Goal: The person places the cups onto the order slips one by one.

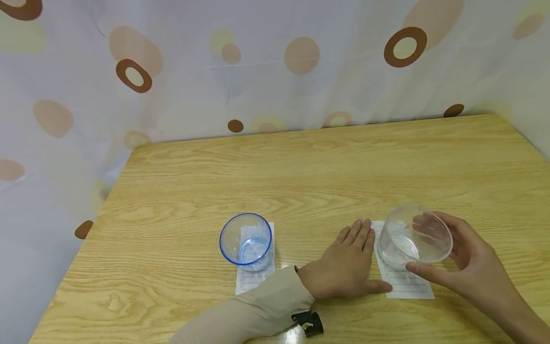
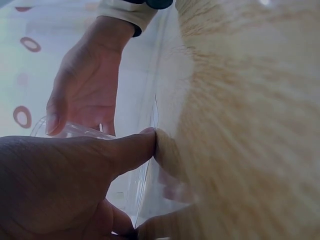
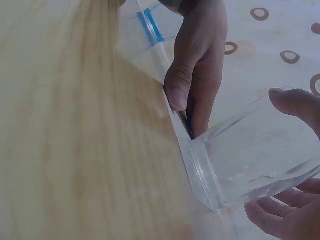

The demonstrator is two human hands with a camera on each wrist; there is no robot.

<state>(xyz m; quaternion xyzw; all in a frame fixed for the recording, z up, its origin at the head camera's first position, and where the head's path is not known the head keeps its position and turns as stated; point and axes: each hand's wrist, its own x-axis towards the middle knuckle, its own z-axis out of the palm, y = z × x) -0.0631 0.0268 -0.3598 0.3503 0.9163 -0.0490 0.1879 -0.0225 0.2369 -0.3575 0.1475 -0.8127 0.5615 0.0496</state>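
On the right in the head view, my right hand (image 1: 472, 267) holds a clear cup (image 1: 392, 239) by its side near the rim, thumb in front and fingers behind. The cup's base meets a lined slip of paper (image 1: 410, 289), as the right wrist view also shows with the cup (image 3: 250, 160). My left hand (image 1: 345, 265) lies flat, its thumb and fingertips at that paper's left edge. Left of the left forearm, a blue-rimmed clear cup (image 1: 253, 248) stands upright on a second lined slip (image 1: 250, 285), partly covered by the sleeve.
A wood-grain table (image 1: 301, 177) carries everything. Behind it and along its left side hangs a pale curtain (image 1: 185, 86) with brown and peach spots. The left sleeve (image 1: 262, 310) crosses the table's front, with a black strap (image 1: 307, 324) at the wrist.
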